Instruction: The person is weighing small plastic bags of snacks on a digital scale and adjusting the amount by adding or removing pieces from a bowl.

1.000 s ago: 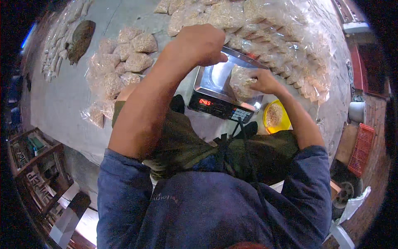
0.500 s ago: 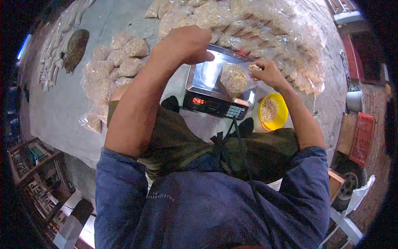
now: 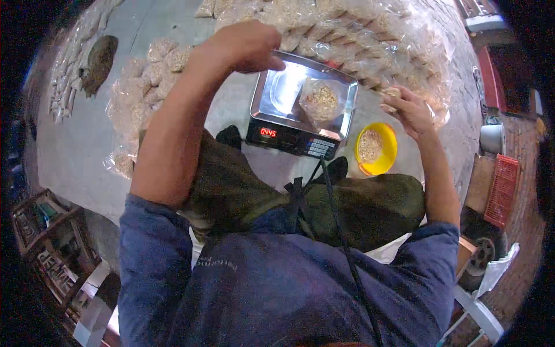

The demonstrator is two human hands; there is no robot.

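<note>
While the left hand [image 3: 251,46] has an unclear grip, the right hand [image 3: 411,111] clamps knobbly grains [image 3: 391,93]

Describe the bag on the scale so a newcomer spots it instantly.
Find the black scale left of the yellow bowl. On the right half of its shiny pan sits a clear bag of pale pieces. Unlike the other bags, it sits on the pan.

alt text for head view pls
A person's right hand holds pale granular pieces beside a black digital scale, whose metal tray bears a clear plastic bag of similar pieces. The left hand is near the tray's far left corner; a round yellow bowl stands right of the scale.
</note>
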